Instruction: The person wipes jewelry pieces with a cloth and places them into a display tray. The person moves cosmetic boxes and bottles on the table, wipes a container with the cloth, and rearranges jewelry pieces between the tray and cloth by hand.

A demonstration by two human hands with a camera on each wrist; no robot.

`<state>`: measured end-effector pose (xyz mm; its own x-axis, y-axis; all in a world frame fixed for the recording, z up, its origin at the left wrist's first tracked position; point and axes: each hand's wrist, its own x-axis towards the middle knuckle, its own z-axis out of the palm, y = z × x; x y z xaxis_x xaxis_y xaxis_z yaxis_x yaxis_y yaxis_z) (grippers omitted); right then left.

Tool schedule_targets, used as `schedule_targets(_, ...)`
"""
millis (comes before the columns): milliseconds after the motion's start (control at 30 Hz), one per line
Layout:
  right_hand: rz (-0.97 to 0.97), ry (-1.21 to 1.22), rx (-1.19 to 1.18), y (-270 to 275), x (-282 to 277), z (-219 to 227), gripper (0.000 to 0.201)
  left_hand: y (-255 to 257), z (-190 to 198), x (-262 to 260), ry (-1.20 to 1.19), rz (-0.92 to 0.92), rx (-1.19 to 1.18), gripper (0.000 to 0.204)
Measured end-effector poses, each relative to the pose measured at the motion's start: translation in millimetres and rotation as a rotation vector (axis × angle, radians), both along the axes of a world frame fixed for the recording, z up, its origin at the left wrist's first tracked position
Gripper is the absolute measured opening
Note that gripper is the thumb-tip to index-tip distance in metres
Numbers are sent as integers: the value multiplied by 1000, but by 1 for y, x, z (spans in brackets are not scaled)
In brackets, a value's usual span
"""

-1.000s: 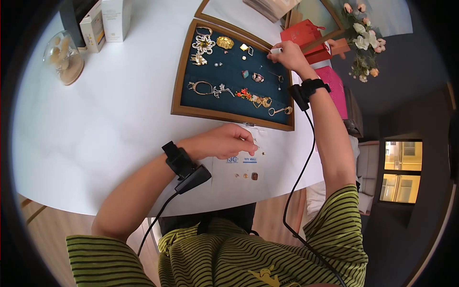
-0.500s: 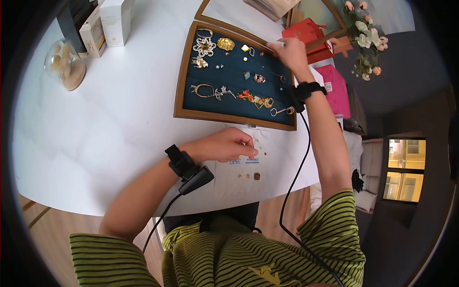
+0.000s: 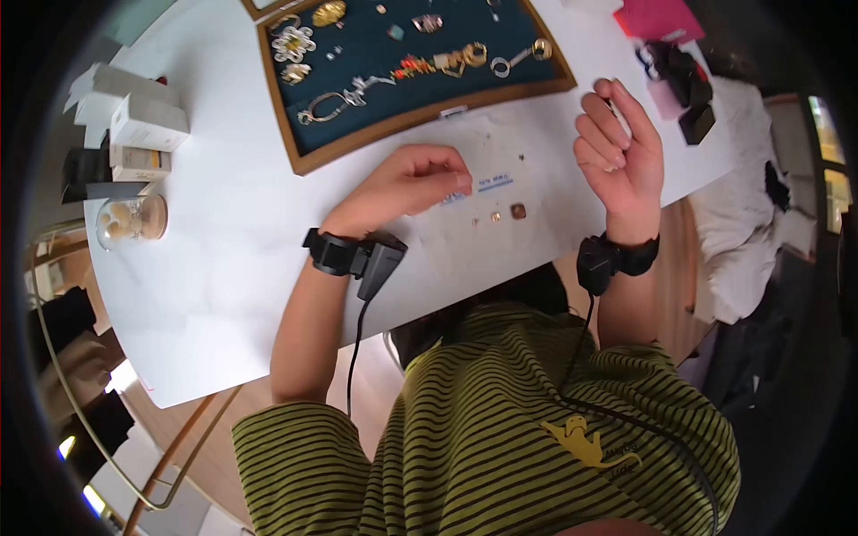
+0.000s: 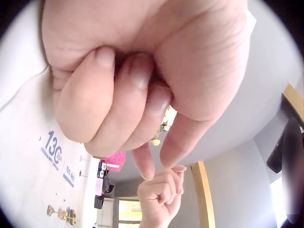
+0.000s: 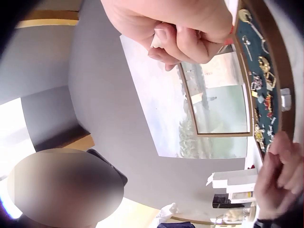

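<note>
My left hand [image 3: 402, 186] is above the table beside a white printed sheet [image 3: 497, 182]. Its fingers curl into the palm, thumb and index tips near each other, with nothing visible between them in the left wrist view. On the sheet lie a brown square stud [image 3: 518, 211] and small gold-toned pieces [image 3: 495, 216]. To the right, my right hand [image 3: 626, 147] is raised, palm side up, fingers curled. A small white piece [image 5: 156, 41] shows between its fingers, mostly hidden. Beyond both hands stands a wooden jewelry box [image 3: 375, 138] with brooches, rings and a flower pin [image 3: 292, 44] on dark lining.
At the left of the white table [image 3: 206, 295] stand white cartons [image 3: 147, 122] and a glass dome [image 3: 130, 219] on its side in this view. Black items [image 3: 684, 85] and a pink box [image 3: 661, 18] lie at the right. Cables run from both wrists.
My right hand has drawn back from the jewelry box's far right side toward my body and turned palm up. The head view has shifted; the left hand stays beside the sheet.
</note>
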<state>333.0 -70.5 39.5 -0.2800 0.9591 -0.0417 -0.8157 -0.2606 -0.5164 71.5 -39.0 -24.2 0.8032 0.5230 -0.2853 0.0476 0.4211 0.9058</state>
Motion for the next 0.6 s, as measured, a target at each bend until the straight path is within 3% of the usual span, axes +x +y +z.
schedule_targets(133,25,7,-103,-12,8,-43,21,-1,-1,-4,-24,5,16,13)
schedule_targets(267,30,-6,-131,-17,22,-60,21,-12,5,3,66,-25,265,14)
schedule_targets(333,-25,96,-76,-13,30,-67,22,-16,29,2,320,-166,358,13)
schedule_targets(400,-39,174,-37,-17,36,-74,22,-29,58,14,479,-171,487,15)
schedule_targets(500,-41,225,2,-32,40,-91,23,-49,65,28,656,-157,659,20)
schedule_targets(567,-41,219,16,-38,40,-97,23,-58,65,38,869,-64,967,23)
schedule_targets(600,-71,215,3,-40,39,-100,23,-61,62,42,883,-77,961,23)
